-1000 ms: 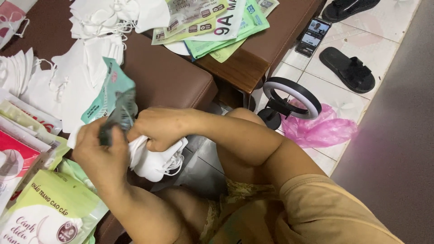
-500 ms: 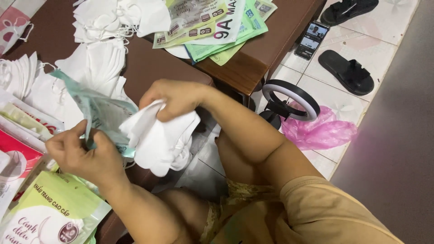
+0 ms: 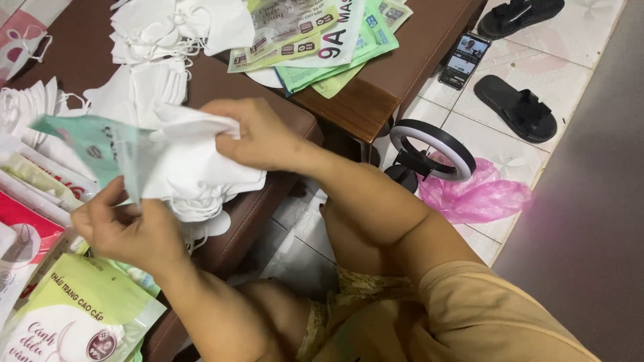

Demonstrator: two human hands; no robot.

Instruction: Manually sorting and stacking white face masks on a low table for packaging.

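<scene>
Masks (image 3: 201,171), a folded white stack, were gripped in the right hand (image 3: 261,137), whose fingers were pressed together over the stack's upper edge. Compared with a second earlier, the stack had been raised from a low position near the lap to a level above the brown bench (image 3: 268,201), and its near end sat at the mouth of the teal pouch (image 3: 90,147). This indicated that the stack and pouch had been brought into line with each other. The left hand (image 3: 127,224) pinched the pouch's lower edge between thumb and fingers, with the pouch above and just beyond that hand. Loose white masks (image 3: 154,40) lay further out, beyond the right hand. Printed green packets (image 3: 74,322) lay beside the left wrist. A ring light (image 3: 433,151) and pink bag (image 3: 483,198) were on the floor, well apart from the right forearm.
</scene>
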